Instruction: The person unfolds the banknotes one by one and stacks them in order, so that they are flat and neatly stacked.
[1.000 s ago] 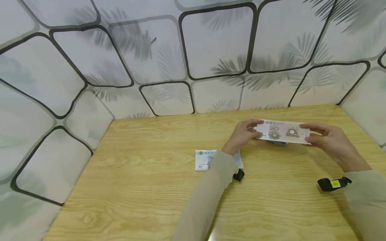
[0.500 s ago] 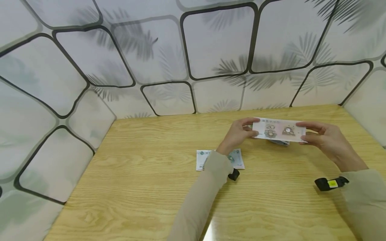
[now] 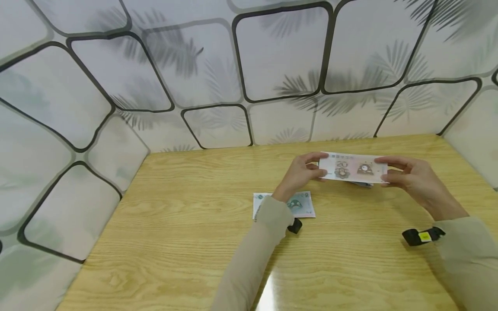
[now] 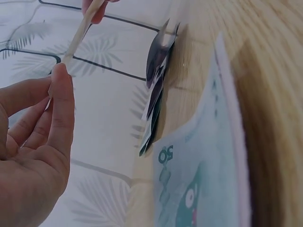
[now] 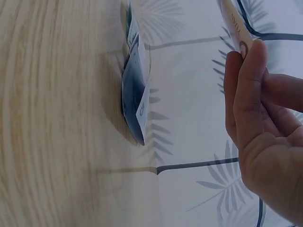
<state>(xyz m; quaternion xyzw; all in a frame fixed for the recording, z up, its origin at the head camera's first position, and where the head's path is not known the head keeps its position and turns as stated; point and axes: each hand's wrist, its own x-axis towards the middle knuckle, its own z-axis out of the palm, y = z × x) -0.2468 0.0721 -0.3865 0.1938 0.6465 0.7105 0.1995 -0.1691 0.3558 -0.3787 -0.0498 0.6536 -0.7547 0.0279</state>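
Note:
A pinkish-brown banknote marked 20 [image 3: 352,168] is stretched flat above the table between both hands. My left hand [image 3: 297,175] pinches its left end between thumb and fingers; my right hand [image 3: 414,179] pinches the right end the same way. In the left wrist view the left hand [image 4: 42,137] grips the note's edge, seen nearly side-on. The right hand [image 5: 265,109] appears at the right of its own wrist view, with the word YUAN on the note [image 5: 236,28]. Below the left wrist lies a green banknote marked 50 [image 3: 301,205], partly covered by the sleeve.
Behind and below the held note lie several loosely curled banknotes [image 5: 135,90], mostly hidden in the head view. The wooden table [image 3: 175,242] ends at a patterned wall [image 3: 280,121] at the back and sides. A black strap [image 3: 422,236] sits at the right wrist.
Both hands have shifted slightly left with the 20 note held between them. More of the right part of the 50 note shows beside the left wrist.

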